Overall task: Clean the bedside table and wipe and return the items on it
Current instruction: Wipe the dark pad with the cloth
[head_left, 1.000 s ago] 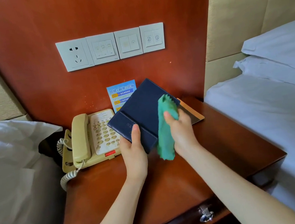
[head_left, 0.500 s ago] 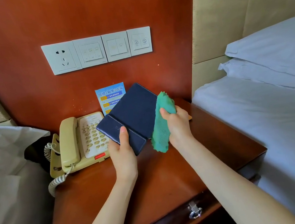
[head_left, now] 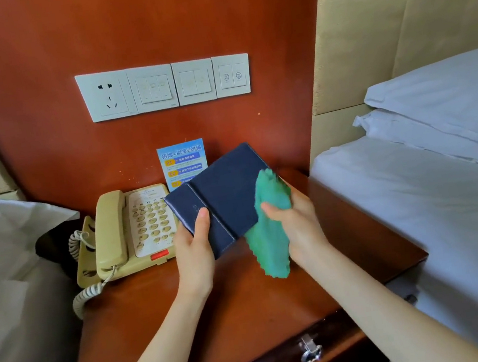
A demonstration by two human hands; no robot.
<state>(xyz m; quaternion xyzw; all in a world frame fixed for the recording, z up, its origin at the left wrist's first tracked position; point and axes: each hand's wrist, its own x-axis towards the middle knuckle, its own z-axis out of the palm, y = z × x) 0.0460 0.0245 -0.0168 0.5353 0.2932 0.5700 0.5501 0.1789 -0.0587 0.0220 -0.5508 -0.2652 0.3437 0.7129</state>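
Folder (head_left: pixel 227 191), dark blue, is held up in the air above the bedside table (head_left: pixel 239 303), tilted, with its long axis running from near-left up to far-right. We grip its near-left end with our left hand (head_left: pixel 193 248), thumb curled on top of the cover. Our right hand (head_left: pixel 298 221) is closed around the green cloth (head_left: pixel 271 222), which lies against the folder's right edge and hangs down below it. So the cloth hand is the nearer one to the unwiped far end; we judge the next stroke should go along the long axis, away from the left thumb. Beside the folder, on the table, stands the beige telephone (head_left: pixel 125 233), and behind it a blue card (head_left: pixel 182 161).
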